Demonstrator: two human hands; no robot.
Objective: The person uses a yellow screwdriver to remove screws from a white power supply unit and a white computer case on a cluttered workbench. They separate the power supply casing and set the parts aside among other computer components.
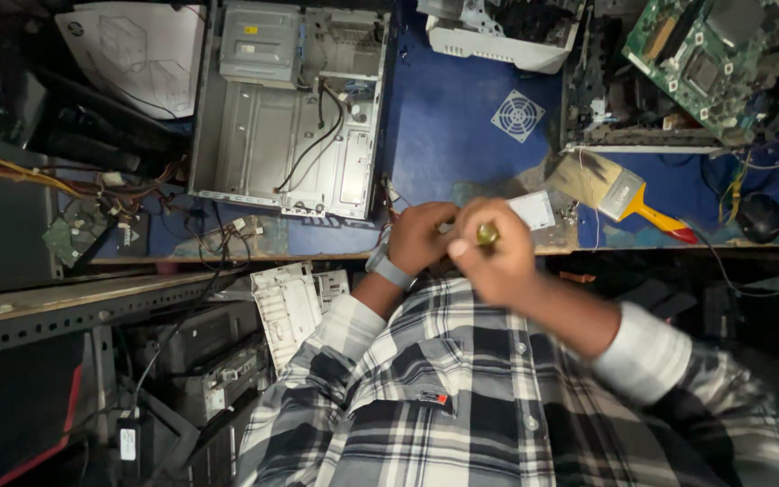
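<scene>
Screwdriver (487,234), seen end-on: I make out only a rounded amber handle butt, gripped in the right hand (493,257), which is clenched around it at the near edge of the counter (462,135). Shaft and tip are hidden. I judge the tool light, rigid and smooth-handled, best held around the handle as it is now, the palm behind the butt. The left hand (421,236), with a grey watch at the wrist, sits just left of the screwdriver and touches the right hand; its fingers curl over something I cannot identify, so I cannot tell what it holds. A small white flat part (534,209) shows just beyond the screwdriver. Right of the screwdriver lies a paintbrush (619,194) with a yellow handle. Beyond and to the left stands an open computer case (290,108), cables loose inside. Far right, a green circuit board (705,63).
</scene>
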